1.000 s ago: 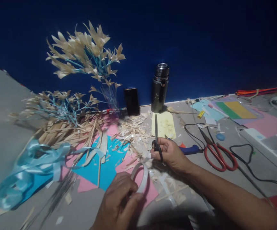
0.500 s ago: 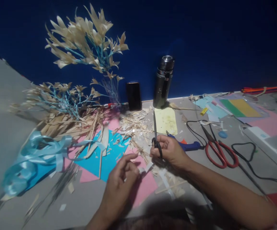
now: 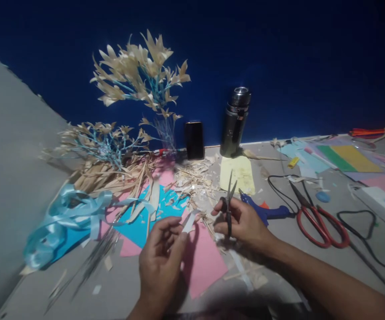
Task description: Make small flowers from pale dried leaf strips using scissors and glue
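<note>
Between thumb and fingers, my left hand [image 3: 164, 255] pinches a short white strip [image 3: 189, 222], its free end pointing up and right. Fingers of my right hand [image 3: 245, 220] are in the handles of small black-handled scissors [image 3: 229, 200]. Their blades point away from me and stand slightly apart, to the right of the strip and not touching it. Below the hands lie pink paper [image 3: 205, 262] and a blue sheet [image 3: 134, 226] scattered with pale scraps.
Red-handled scissors [image 3: 322, 226] and a blue glue gun [image 3: 268, 212] with black cord lie at right. A flask [image 3: 235, 124] and a phone [image 3: 194, 140] stand by the wall. Dried-leaf flowers [image 3: 139, 62] rise at back left, above light-blue ribbon [image 3: 45, 240].
The curled white strip held by my left hand now shows as a short straight piece. The scissor blades have parted. The view has shifted, so the surroundings sit farther right.
</note>
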Demonstrator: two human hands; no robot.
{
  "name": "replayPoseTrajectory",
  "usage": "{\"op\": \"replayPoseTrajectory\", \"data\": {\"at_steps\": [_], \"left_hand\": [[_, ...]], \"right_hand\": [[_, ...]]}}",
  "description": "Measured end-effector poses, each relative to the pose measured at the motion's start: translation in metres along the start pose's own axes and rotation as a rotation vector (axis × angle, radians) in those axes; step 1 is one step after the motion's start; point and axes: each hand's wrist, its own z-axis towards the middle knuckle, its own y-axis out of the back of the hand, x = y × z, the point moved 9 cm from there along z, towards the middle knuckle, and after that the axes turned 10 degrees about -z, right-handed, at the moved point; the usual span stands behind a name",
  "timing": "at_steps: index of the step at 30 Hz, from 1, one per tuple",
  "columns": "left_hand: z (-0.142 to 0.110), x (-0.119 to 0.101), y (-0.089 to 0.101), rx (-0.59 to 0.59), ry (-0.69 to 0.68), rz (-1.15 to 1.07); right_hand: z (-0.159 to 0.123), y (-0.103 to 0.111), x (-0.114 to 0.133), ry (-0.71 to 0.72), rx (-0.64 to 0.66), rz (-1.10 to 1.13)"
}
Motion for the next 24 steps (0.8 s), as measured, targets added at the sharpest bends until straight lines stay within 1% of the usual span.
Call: {"op": "replayPoseTrajectory", "data": {"at_steps": [2, 4, 6, 7, 9, 11, 12, 13, 14, 17, 19, 22, 24], "left_hand": [[-0.008, 0.005, -0.013, 0.102, -0.016, 0.048], [-0.015, 0.01, -0.025, 0.207, -0.006, 0.083], [-0.018, 0.014, -0.034, 0.278, 0.025, 0.094], [-0.018, 0.016, -0.037, 0.294, 0.049, 0.088], [-0.017, 0.022, -0.042, 0.333, 0.151, 0.04], [-0.017, 0.033, -0.049, 0.386, 0.299, -0.042], [-0.017, 0.037, -0.052, 0.412, 0.35, -0.064], [-0.015, 0.04, -0.055, 0.438, 0.365, -0.054], [-0.012, 0.039, -0.057, 0.463, 0.325, 0.001], [0.001, 0.027, -0.062, 0.474, 0.046, 0.25], [0.006, 0.02, -0.068, 0.478, -0.083, 0.335], [0.009, 0.016, -0.077, 0.527, -0.146, 0.308], [0.011, 0.018, -0.077, 0.542, -0.103, 0.246]], "right_hand": [[-0.001, 0.007, 0.008, 0.114, -0.066, -0.075], [-0.002, 0.011, 0.013, 0.188, -0.113, -0.189], [-0.003, 0.015, 0.015, 0.217, -0.148, -0.266], [-0.003, 0.016, 0.015, 0.217, -0.16, -0.27], [-0.003, 0.018, 0.014, 0.199, -0.165, -0.226], [-0.002, 0.018, 0.012, 0.178, -0.149, -0.17], [-0.001, 0.017, 0.011, 0.17, -0.137, -0.148], [-0.001, 0.016, 0.011, 0.167, -0.123, -0.127], [-0.001, 0.015, 0.011, 0.168, -0.108, -0.107], [0.0, 0.013, 0.011, 0.174, -0.075, -0.04], [0.001, 0.014, 0.012, 0.161, -0.074, 0.008], [0.002, 0.019, 0.011, 0.117, -0.109, 0.046], [0.003, 0.024, 0.013, 0.1, -0.144, 0.049]]}}
